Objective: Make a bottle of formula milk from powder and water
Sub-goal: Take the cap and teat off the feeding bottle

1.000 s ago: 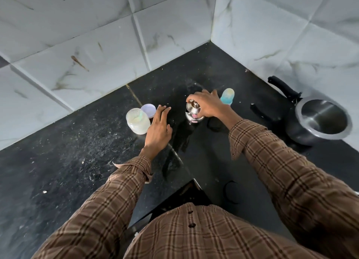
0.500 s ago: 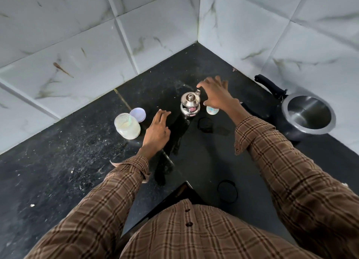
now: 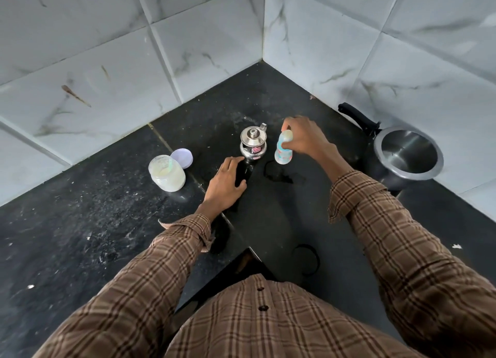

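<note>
A small blue-patterned baby bottle (image 3: 284, 149) stands on the black counter (image 3: 107, 223), and my right hand (image 3: 303, 137) grips it near the top. Just left of it sits a shiny steel kettle (image 3: 253, 143) with its lid on. My left hand (image 3: 226, 182) rests flat on the counter in front of the kettle, fingers relaxed, holding nothing. Further left stands an open clear jar (image 3: 167, 173) with whitish powder inside. Its pale lilac lid (image 3: 182, 158) lies beside it toward the wall.
A steel pot (image 3: 408, 154) with a black handle (image 3: 357, 116) sits at the right against the tiled wall. A wet patch (image 3: 281, 174) lies in front of the bottle. A dark ring mark (image 3: 306, 258) shows near the counter's front edge.
My right hand let go of the kettle, moved right and took hold of the baby bottle. My left hand stayed flat on the counter.
</note>
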